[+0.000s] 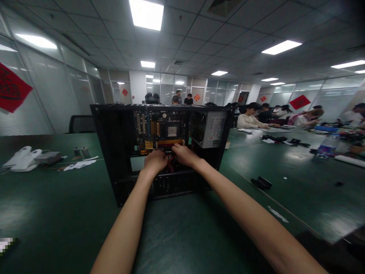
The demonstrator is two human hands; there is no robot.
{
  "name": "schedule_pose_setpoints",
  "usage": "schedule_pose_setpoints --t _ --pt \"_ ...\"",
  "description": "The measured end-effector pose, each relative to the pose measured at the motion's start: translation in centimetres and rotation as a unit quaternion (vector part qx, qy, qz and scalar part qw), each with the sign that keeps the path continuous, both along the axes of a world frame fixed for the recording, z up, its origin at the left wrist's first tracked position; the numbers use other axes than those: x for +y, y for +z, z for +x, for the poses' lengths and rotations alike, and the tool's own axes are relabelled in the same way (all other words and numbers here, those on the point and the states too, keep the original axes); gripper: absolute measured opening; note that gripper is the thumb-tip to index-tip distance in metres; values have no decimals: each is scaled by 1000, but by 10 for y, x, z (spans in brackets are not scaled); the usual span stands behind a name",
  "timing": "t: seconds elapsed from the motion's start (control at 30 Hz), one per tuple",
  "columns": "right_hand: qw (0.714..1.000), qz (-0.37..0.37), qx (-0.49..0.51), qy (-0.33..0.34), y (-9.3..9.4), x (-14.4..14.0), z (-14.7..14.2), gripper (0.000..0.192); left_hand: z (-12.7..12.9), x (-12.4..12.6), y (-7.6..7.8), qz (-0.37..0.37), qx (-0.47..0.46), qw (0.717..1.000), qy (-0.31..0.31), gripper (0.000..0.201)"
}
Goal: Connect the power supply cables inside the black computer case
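An open black computer case point(107, 152) stands on the green table in front of me, its inside facing me. Both my hands reach into it at the lower edge of the motherboard point(159, 127). My left hand point(156, 160) has its fingers curled, and what they grip is hidden. Just right of it, my right hand point(184, 154) is also closed, its fingers beside the orange and red memory slots point(170, 143). Thin red and dark cables point(171, 164) hang between the hands. A power supply point(213, 130) with a fan sits at the case's upper right.
On the left of the green table point(62, 205) lie a white plastic bag point(24, 159) and a grey box point(48, 157). To the right are a black part point(261, 182), a paper strip point(278, 214) and a plastic bottle point(326, 146). Several people sit farther back.
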State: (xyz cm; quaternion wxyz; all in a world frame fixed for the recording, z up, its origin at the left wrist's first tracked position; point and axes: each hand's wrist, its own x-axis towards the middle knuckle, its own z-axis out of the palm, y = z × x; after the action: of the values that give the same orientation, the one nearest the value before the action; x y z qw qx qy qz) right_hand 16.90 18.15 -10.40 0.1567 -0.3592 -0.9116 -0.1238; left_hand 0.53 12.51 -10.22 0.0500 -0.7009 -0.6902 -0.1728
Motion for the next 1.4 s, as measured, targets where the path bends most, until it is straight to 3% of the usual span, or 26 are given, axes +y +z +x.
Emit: schedule_pose_setpoints --t 0.6,1.0,1.27,1.4 --pt "997 11 -56 -53 7 -2 -6 25 2 2 2 -12 -20 1000 -3 35" --pt "999 7 -10 -53 4 -1 -2 23 -2 0 0 30 0 1000 -9 37" --pt "998 -17 52 -17 -3 3 5 22 -3 7 0 28 6 999 -36 38" --pt "997 -23 75 -11 -5 4 7 23 0 14 4 11 39 999 -14 38"
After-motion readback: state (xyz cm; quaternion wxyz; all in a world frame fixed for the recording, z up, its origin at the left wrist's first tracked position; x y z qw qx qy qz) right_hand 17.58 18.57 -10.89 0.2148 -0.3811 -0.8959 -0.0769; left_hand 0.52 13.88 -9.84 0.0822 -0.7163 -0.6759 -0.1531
